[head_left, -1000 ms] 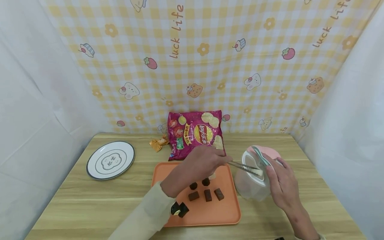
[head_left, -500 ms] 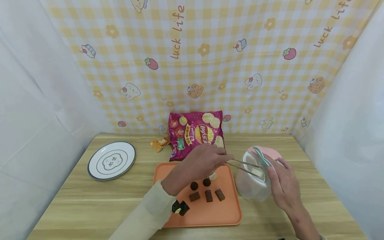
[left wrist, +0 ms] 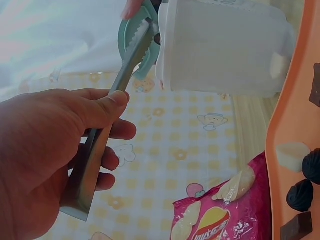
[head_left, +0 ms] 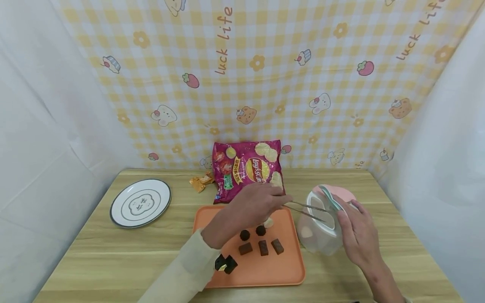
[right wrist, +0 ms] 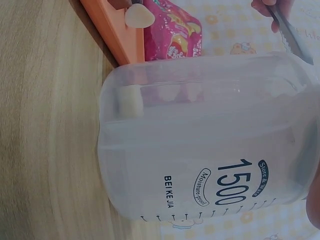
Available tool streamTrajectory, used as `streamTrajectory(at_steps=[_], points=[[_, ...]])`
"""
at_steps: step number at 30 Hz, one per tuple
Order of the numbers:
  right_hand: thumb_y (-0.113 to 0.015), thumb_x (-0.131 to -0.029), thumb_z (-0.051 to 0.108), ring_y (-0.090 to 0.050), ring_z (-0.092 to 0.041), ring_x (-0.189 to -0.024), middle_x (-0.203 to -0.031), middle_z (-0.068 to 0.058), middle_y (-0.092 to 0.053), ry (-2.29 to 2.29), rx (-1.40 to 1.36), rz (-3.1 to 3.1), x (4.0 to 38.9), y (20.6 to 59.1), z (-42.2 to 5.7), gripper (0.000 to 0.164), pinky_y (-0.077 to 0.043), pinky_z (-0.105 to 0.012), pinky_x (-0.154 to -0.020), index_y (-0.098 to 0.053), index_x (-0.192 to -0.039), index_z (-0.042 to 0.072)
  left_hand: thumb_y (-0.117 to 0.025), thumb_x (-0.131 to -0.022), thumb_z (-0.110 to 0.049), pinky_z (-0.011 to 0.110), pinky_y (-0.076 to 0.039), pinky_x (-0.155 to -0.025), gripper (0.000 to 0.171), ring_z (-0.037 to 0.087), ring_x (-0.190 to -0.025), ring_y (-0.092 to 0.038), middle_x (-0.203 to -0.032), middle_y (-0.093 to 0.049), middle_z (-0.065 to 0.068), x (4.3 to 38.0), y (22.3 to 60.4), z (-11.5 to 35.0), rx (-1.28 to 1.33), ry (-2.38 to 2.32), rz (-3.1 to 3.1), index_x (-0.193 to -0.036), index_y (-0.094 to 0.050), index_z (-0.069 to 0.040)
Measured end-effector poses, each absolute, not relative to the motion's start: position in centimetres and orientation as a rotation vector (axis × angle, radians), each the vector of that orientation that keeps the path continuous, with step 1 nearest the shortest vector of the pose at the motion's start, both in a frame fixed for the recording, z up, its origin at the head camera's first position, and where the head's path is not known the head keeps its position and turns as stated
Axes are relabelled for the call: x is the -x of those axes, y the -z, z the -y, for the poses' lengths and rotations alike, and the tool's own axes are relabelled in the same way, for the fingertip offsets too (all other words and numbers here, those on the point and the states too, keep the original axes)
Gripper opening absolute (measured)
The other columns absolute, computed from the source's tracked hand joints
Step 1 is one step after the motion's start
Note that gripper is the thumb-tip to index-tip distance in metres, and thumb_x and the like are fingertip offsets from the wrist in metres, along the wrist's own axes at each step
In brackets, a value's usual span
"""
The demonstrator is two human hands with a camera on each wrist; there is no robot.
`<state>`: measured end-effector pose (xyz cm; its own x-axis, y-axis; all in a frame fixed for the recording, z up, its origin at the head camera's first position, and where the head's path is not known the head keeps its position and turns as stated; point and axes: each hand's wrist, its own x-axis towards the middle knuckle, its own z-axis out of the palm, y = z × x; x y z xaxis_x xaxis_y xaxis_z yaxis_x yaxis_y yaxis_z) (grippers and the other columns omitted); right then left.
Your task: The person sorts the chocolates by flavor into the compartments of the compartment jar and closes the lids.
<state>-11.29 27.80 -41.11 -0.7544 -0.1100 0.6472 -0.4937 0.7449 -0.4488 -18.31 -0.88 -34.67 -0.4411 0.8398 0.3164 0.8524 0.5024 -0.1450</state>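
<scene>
While the container (head_left: 322, 242) sits between, left hand (head_left: 255, 206) grips tongs (left wrist: 96, 147), right hand (head_left: 358, 235) holds lid (head_left: 330, 197).

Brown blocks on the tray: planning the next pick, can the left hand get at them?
Probably yes: nothing covers the brown blocks, and the left hand, near the tray, holds tongs that look empty.

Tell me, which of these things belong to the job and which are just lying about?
Seemingly in the job:
tongs, in the left hand
clear container, its green lid flap held by the right hand
white piece inside it
orange tray with brown sweets

Probably just lying about:
plate
crisp packet
small gold packets
</scene>
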Motion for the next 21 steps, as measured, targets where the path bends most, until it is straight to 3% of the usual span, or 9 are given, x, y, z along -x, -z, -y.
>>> streamTrajectory(at_steps=[8,12,15,21], points=[[-0.044,-0.106,0.012,-0.053,-0.005,-0.124,-0.133,-0.004,-0.068,-0.837,-0.444,2.321,11.3,41.1,-27.7,0.044,-0.025,-0.048,-0.115,-0.062,-0.145,0.02,-0.07,-0.101,-0.026,0.022,-0.054,-0.07,0.032,0.01,-0.084,-0.065,-0.111,-0.07,-0.003,18.0,35.6,3.2,1.366,0.182,2.432,-0.133,-0.07,-0.023],[-0.044,-0.105,0.011,-0.053,-0.004,-0.124,-0.131,-0.005,-0.069,-0.825,-0.455,2.303,11.4,41.1,-27.8,0.044,-0.025,-0.044,-0.115,-0.063,-0.144,0.018,-0.07,-0.101,-0.026,0.02,-0.045,-0.056,0.033,0.009,-0.067,-0.054,-0.101,-0.067,-0.003,17.9,36.3,4.2,1.326,0.188,2.519,-0.134,-0.07,-0.024],[-0.044,-0.105,0.01,-0.054,-0.003,-0.124,-0.129,-0.005,-0.07,-0.821,-0.458,2.289,11.4,41.1,-27.8,0.044,-0.026,-0.041,-0.115,-0.064,-0.143,0.017,-0.071,-0.1,-0.025,0.019,-0.041,-0.052,0.033,0.008,-0.065,-0.049,-0.097,-0.065,-0.003,17.9,37.0,4.9,1.288,0.176,2.608,-0.134,-0.07,-0.024],[-0.045,-0.104,0.009,-0.054,-0.004,-0.124,-0.13,-0.004,-0.069,-0.812,-0.456,2.276,11.4,41.0,-27.7,0.043,-0.026,-0.039,-0.115,-0.064,-0.143,0.016,-0.072,-0.1,-0.027,0.023,-0.045,-0.053,0.031,0.009,-0.065,-0.051,-0.091,-0.063,-0.004,17.9,38.5,6.6,1.215,0.219,2.767,-0.13,-0.072,-0.022]])
